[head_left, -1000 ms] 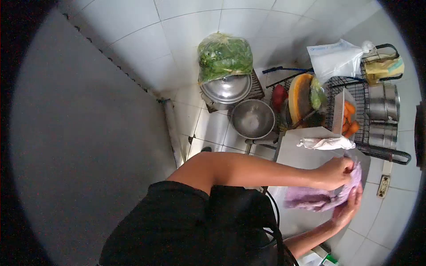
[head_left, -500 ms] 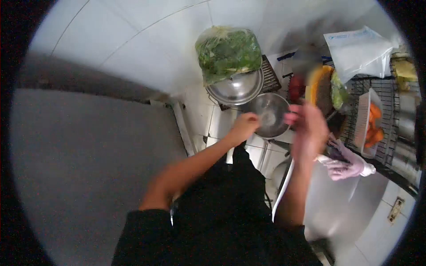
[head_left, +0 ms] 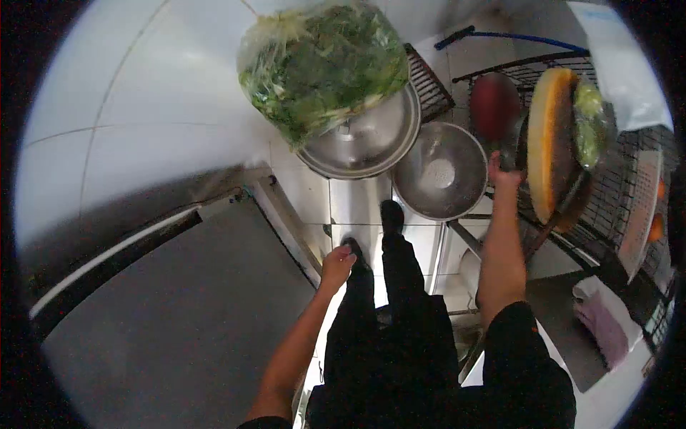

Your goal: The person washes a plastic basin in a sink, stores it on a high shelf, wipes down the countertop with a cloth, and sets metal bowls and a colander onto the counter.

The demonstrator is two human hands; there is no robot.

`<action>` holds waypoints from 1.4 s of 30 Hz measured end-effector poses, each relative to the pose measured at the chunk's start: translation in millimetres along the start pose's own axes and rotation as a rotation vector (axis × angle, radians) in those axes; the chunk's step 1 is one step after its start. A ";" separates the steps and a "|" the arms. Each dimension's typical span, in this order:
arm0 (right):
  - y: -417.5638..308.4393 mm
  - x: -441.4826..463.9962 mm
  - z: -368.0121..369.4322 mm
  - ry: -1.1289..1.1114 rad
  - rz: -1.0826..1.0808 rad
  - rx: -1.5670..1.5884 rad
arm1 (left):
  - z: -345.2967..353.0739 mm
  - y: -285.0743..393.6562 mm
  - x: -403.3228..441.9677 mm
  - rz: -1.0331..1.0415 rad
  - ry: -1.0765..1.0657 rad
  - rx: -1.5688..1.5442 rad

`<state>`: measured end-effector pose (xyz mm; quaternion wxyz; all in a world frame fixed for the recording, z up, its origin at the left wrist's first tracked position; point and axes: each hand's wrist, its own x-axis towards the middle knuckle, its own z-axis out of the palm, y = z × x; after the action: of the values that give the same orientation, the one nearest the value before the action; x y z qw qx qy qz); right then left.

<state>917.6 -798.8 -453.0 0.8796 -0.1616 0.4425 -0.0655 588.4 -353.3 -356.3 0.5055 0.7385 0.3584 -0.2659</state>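
My left hand (head_left: 337,267) hangs over the floor beside my legs, fingers curled together with nothing visible in them. At the right rim of the metal bowl (head_left: 440,174), my right hand (head_left: 504,173) is slightly blurred, its fingers apart and nothing seen in them. Just above it is a dark red item (head_left: 494,104) in the wire rack (head_left: 622,168). A cut piece of orange-fleshed produce (head_left: 543,143) stands to its right. The purple cloth (head_left: 606,329) lies with a white one on the grey surface at the lower right.
A bag of leafy greens (head_left: 325,68) rests on a lidded pot (head_left: 361,146), left of the bowl. A grey panel (head_left: 186,329) fills the lower left. The rack also holds a white basket (head_left: 639,214) with orange pieces. A white bag (head_left: 622,64) hangs at upper right.
Both hands have let go of the purple cloth and left the grey surface. My left hand moved down-left and my right hand toward the bowl and rack. The view has shifted closer to the pot.
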 end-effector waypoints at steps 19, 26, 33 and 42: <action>131.6 -136.5 -21.2 0.129 0.119 0.075 | 49.4 230.2 40.2 0.230 -0.097 -0.299; 173.9 -269.4 -40.5 0.179 0.400 -0.229 | 25.2 252.4 38.1 0.299 0.068 0.021; 127.6 -279.3 -105.2 0.015 0.547 -0.077 | 2.2 183.3 -8.6 0.173 0.215 -0.214; 168.3 -94.8 -248.7 0.577 0.423 -0.420 | -73.2 121.4 -76.3 -0.050 0.317 0.125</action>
<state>657.2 -672.5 -577.1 0.6615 -0.2182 0.6980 0.1659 641.6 -332.8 -205.8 0.3888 0.7919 0.4348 -0.1804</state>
